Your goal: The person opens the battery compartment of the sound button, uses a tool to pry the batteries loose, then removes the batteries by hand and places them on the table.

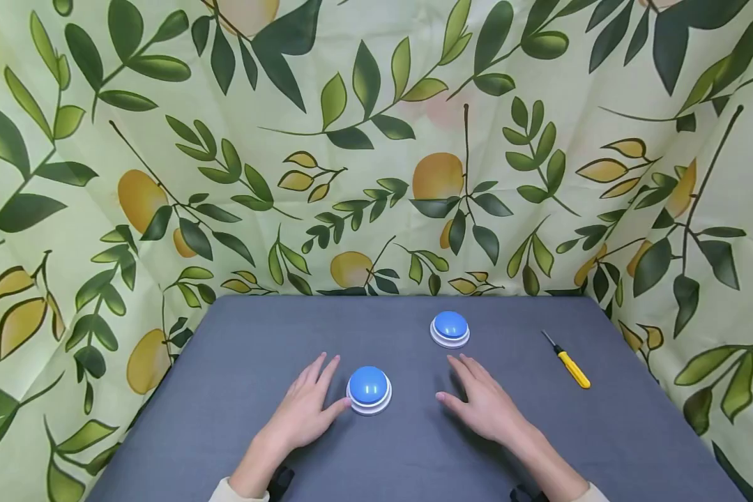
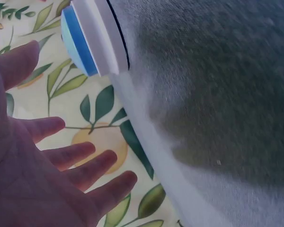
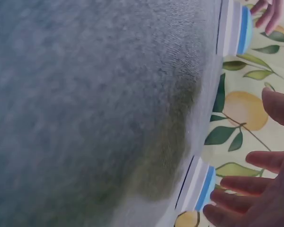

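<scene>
- On the gray tabletop [image 1: 408, 460], the nearer blue button [image 1: 368, 387] sits left of the farther blue button [image 1: 450, 325].
- The left hand [image 1: 304, 410] is spread wide, thumb just beside the nearer blue button.
- The right hand [image 1: 486, 406], also wide, has fingertips near the farther blue button.
- Farther right lies a yellow screwdriver [image 1: 572, 368].

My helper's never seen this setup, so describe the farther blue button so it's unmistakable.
On the grey table, look toward the far edge, right of centre. Just beyond the right hand sits the blue button on a white base. Unlike its twin beside the left hand, it's farther back.
</scene>
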`<state>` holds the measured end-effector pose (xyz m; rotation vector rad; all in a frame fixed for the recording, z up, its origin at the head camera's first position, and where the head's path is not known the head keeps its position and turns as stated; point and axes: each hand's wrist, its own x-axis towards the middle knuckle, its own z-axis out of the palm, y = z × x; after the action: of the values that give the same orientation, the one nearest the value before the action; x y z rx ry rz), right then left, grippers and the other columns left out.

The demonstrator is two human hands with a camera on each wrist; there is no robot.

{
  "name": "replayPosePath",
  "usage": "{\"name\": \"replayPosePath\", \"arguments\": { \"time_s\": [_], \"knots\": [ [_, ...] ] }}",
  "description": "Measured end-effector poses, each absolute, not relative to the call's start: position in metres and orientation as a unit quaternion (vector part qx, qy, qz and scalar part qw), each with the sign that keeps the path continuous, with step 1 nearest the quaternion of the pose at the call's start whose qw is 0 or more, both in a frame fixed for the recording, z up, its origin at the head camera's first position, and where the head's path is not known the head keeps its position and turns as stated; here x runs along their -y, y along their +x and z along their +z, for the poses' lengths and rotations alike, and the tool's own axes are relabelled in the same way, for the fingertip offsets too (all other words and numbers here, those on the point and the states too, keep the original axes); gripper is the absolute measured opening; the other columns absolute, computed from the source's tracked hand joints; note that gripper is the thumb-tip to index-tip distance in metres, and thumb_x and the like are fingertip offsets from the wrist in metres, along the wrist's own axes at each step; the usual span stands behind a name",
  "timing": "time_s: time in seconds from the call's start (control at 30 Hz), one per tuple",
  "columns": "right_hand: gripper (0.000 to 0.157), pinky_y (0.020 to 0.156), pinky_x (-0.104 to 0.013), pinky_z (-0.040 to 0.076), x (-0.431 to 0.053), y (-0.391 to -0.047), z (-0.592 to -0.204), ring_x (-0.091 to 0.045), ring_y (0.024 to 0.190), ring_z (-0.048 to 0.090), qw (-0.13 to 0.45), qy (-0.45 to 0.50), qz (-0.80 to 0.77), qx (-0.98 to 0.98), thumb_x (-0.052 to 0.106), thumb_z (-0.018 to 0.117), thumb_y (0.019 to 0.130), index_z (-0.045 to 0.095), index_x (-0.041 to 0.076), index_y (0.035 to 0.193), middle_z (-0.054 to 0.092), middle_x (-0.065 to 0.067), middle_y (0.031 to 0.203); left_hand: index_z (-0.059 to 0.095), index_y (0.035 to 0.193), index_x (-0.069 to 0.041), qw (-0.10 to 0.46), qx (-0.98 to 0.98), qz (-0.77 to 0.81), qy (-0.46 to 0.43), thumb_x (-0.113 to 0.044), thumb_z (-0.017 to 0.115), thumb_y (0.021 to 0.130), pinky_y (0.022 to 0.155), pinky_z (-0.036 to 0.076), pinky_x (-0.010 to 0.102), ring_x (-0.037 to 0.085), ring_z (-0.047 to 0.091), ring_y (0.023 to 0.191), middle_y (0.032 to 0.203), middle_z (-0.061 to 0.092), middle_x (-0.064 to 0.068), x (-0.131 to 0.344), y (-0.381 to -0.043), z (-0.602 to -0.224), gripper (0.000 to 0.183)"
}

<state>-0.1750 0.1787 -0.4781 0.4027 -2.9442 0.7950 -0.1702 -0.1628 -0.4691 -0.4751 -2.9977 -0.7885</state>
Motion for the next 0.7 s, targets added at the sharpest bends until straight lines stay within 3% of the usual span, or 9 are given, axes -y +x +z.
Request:
{"name": "replayPosePath", "arguments": {
  "time_s": [0.13, 0.33, 0.53, 0.7],
  "knots": [
    [0.070, 0.110, -0.061, 0.034, -0.170, -0.179, -0.479, -0.042, 0.140, 0.041, 0.027, 0.144, 0.298, 0.943, 0.041, 0.071, 0.095, 0.048, 0.003, 0.149, 0.046, -0.023, 0.151, 0.037, 0.157, -0.010, -0.006, 0.951, -0.269, -0.151, -0.042, 0.067, 0.097, 0.107, 0.030, 0.070, 0.045, 0.031, 0.145, 0.160, 0.032, 0.021, 0.157, -0.173, -0.471, 0.075],
    [0.067, 0.111, -0.055, 0.035, -0.152, -0.182, -0.482, -0.037, 0.138, 0.045, 0.017, 0.157, 0.356, 0.921, 0.038, 0.075, 0.092, 0.053, 0.003, 0.145, 0.052, -0.018, 0.147, 0.041, 0.154, -0.006, -0.012, 0.942, -0.290, -0.170, -0.037, 0.071, 0.095, 0.106, 0.035, 0.065, 0.043, 0.036, 0.143, 0.157, 0.037, 0.021, 0.153, -0.176, -0.472, 0.073],
    [0.054, 0.102, -0.049, 0.046, -0.136, -0.190, -0.483, -0.030, 0.123, 0.060, 0.043, 0.162, 0.403, 0.900, 0.024, 0.080, 0.088, 0.063, 0.003, 0.134, 0.065, -0.012, 0.131, 0.045, 0.150, -0.002, -0.012, 0.926, -0.327, -0.185, -0.033, 0.074, 0.093, 0.108, 0.036, 0.062, 0.042, 0.041, 0.140, 0.151, 0.043, 0.021, 0.148, -0.183, -0.475, 0.071],
    [0.051, 0.098, -0.046, 0.050, -0.123, -0.195, -0.485, -0.028, 0.117, 0.063, 0.027, 0.179, 0.443, 0.878, 0.020, 0.082, 0.086, 0.064, 0.001, 0.130, 0.067, -0.013, 0.125, 0.048, 0.147, 0.000, -0.013, 0.913, -0.363, -0.187, -0.029, 0.077, 0.091, 0.110, 0.036, 0.057, 0.039, 0.044, 0.138, 0.148, 0.047, 0.019, 0.148, -0.190, -0.477, 0.070]
  ]
}}
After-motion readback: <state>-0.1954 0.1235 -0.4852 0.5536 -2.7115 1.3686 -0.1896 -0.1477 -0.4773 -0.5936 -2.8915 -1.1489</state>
